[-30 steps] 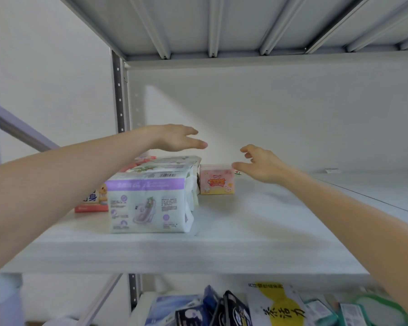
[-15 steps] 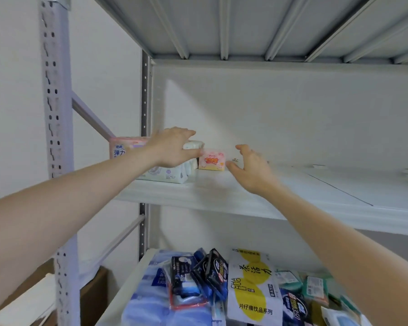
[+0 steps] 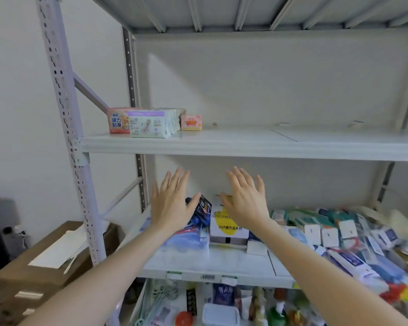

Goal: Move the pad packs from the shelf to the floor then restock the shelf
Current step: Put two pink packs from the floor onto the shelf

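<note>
Three pad packs stand at the left end of the upper shelf (image 3: 245, 143): a pink pack (image 3: 118, 120) with a bear print, a white and purple pack (image 3: 149, 123) in front of it, and a small pink pack (image 3: 191, 122) to their right. My left hand (image 3: 172, 203) and my right hand (image 3: 244, 198) hover below that shelf with fingers spread and straight, holding nothing. Both hands are in front of the goods on the middle shelf, well under the pad packs.
The middle shelf (image 3: 212, 262) holds a white and yellow box (image 3: 226, 224), blue packets and several small packs to the right. A lower shelf carries bottles and tubs. Cardboard boxes (image 3: 47, 257) sit on the floor at left, beside the rack's upright post (image 3: 64, 109).
Both hands have left the pad packs and dropped from the upper shelf to below it, fingers spread. The view has pulled back and tilted down, showing more of the rack.
</note>
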Demonstrator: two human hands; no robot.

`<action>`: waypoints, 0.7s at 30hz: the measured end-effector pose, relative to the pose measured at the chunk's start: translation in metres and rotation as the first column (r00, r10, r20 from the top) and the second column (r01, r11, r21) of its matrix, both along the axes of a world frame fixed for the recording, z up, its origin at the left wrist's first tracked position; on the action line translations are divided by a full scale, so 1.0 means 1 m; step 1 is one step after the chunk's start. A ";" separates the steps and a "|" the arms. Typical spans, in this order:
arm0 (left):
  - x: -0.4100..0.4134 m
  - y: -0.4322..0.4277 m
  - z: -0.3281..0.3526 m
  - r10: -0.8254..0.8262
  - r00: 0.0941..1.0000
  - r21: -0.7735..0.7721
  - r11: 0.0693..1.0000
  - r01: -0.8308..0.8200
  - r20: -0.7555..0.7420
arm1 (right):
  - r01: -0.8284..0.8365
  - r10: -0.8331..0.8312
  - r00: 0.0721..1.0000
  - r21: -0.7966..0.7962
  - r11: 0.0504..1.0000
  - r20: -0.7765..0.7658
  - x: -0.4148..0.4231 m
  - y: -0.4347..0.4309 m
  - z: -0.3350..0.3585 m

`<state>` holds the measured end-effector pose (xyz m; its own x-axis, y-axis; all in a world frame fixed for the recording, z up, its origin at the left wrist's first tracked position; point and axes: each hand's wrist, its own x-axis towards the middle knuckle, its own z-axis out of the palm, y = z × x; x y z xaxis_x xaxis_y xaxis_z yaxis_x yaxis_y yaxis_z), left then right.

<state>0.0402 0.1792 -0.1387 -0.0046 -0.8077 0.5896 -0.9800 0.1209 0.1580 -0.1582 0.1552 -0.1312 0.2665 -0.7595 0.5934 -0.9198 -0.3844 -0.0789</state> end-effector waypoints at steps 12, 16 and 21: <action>-0.096 0.131 -0.193 -0.126 0.992 0.299 0.946 0.124 -0.012 | 0.187 -0.158 0.982 0.378 0.907 -0.106 -0.089 0.164 -0.189; -0.129 0.168 -0.247 -0.148 0.989 0.424 0.894 0.142 -0.020 | 0.257 -0.212 0.966 0.449 0.856 -0.149 -0.122 0.206 -0.236; -0.168 0.212 -0.305 -0.167 0.985 0.552 0.818 0.161 -0.039 | 0.323 -0.264 0.946 0.572 0.754 -0.186 -0.168 0.250 -0.290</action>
<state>-0.1274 0.3915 -0.4438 -0.1698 -0.9844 0.0459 -0.9555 0.1758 0.2370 -0.3260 0.4049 -0.4210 0.0010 -0.9999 -0.0101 -0.9938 0.0001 -0.1115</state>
